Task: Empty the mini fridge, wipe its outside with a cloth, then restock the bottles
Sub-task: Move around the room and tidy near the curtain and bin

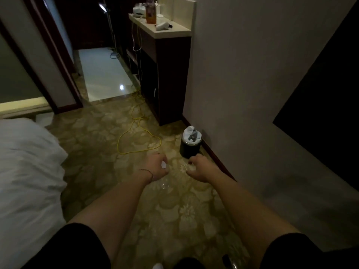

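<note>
My left hand [156, 166] is closed around a clear plastic bottle [164, 182] with a white cap, held out over the patterned carpet. Only the cap and a faint part of the body show. My right hand [201, 167] is beside it, fingers curled loosely and apart, holding nothing. A dark cabinet [167, 78] with a pale countertop stands ahead against the right wall. Its lower door is shut, and I cannot tell whether the fridge is inside. An orange drink carton [151, 12] and a white object stand on the countertop.
A small black bin [189, 149] with a white liner stands by the right wall, just past my right hand. A yellow cable [139, 133] loops across the carpet. The white bed [25, 171] fills the left. A tiled hallway [104, 72] opens ahead.
</note>
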